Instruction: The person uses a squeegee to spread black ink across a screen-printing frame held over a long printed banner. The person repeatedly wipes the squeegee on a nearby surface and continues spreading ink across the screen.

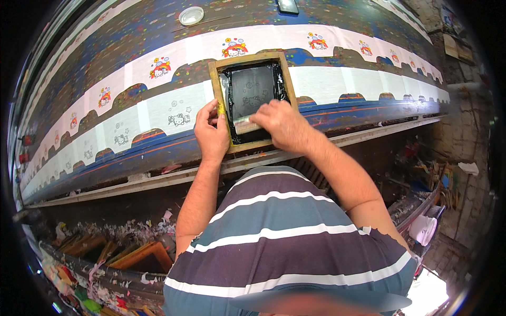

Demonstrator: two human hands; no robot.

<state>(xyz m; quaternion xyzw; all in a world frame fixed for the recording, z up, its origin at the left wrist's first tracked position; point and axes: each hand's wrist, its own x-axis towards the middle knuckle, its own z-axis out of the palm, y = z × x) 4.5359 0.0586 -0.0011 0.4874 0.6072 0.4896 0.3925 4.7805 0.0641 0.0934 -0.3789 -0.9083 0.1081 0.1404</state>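
- A wooden screen frame [252, 58] stands just beyond the person, across the near strip of white fabric [327, 80] on a long desk [132, 32].
- It looks stiff and fairly light, so one hand could probably lift it. The dry outer wood of the left and right rails seems the best hold; the inner edges are wet and likely slippery.
- The left hand [212, 130] grasps the left rail, its fingers bent and the thumb lying along the wood.
- The right hand [284, 124] is clenched on a pale squeegee [245, 125], in the near part of the frame. The squeegee's upper edge looks the cleanest place to grip; its blade is probably smeared.
- Inside the frame, the dark mesh [250, 81] is stretched flat, likely thin and easily torn. Glossy black ink [280, 79] lies around it, thickest along the right and near edges, as in a shallow tray.
- Left of the frame, the near strip carries black outline drawings [179, 119]; to the right it is plain. A farther strip bears colourful rainbow prints [234, 47].
- At the far side sits a shallow round dish [191, 16], pale inside; its contents cannot be told. A dark phone [288, 6] lies to its right.
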